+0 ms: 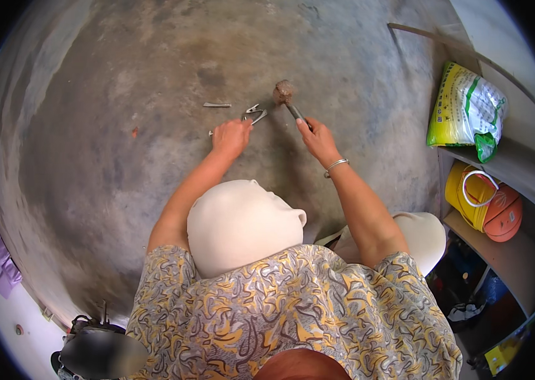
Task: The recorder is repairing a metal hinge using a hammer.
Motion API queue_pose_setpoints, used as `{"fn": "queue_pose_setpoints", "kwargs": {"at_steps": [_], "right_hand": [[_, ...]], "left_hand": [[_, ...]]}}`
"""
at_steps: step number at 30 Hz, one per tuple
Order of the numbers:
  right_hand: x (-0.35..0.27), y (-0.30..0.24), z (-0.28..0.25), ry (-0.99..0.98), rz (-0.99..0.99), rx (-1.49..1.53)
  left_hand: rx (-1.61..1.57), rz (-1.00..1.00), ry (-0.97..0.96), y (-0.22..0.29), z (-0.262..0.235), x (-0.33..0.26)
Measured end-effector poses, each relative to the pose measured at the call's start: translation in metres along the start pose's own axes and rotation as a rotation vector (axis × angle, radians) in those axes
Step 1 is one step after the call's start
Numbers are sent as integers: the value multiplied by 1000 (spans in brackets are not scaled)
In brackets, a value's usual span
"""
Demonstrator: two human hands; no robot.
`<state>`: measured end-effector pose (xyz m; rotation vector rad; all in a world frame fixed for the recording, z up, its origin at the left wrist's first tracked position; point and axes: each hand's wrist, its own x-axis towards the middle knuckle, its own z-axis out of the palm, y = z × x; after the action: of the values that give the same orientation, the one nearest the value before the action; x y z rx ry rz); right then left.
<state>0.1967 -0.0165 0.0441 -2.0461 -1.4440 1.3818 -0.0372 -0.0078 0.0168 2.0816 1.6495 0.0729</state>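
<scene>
**Hammer and bent metal piece held over concrete floor**

The knees are covered by pale cloth. Farther out, the right hand [318, 140] is closed around a hammer [288, 101] handle, mostly hidden in the fist. The left hand [231, 136] is pressed, fingers curled, on a bent metal piece [255, 114]; its shape is hard to make out. Beyond lies a metal strip [217, 104].

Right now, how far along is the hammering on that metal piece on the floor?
Done: one flat metal strip lies apart on the concrete floor, possibly finished. In hand: the left hand pins a bent metal piece while the right hand holds the hammer beside it. Left: that piece looks bent, not flat.
</scene>
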Motion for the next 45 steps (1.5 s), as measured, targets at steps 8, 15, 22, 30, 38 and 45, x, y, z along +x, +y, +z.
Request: {"fn": "queue_pose_setpoints", "kwargs": {"at_steps": [8, 15, 22, 30, 38, 45], "right_hand": [[-17, -23, 8, 38, -129, 29], [-10, 3, 20, 56, -134, -126], [-29, -22, 22, 203, -165, 83], [-17, -18, 17, 81, -107, -30], [-11, 9, 22, 28, -154, -234], [-23, -7, 12, 135, -128, 41]], "left_hand": [[55, 79, -38, 1, -10, 3], [45, -2, -93, 9, 0, -5], [24, -58, -84, 14, -2, -7], [98, -111, -97, 21, 0, -12], [104, -112, -203, 27, -8, 5], [129, -133, -280, 32, -25, 8]]}}
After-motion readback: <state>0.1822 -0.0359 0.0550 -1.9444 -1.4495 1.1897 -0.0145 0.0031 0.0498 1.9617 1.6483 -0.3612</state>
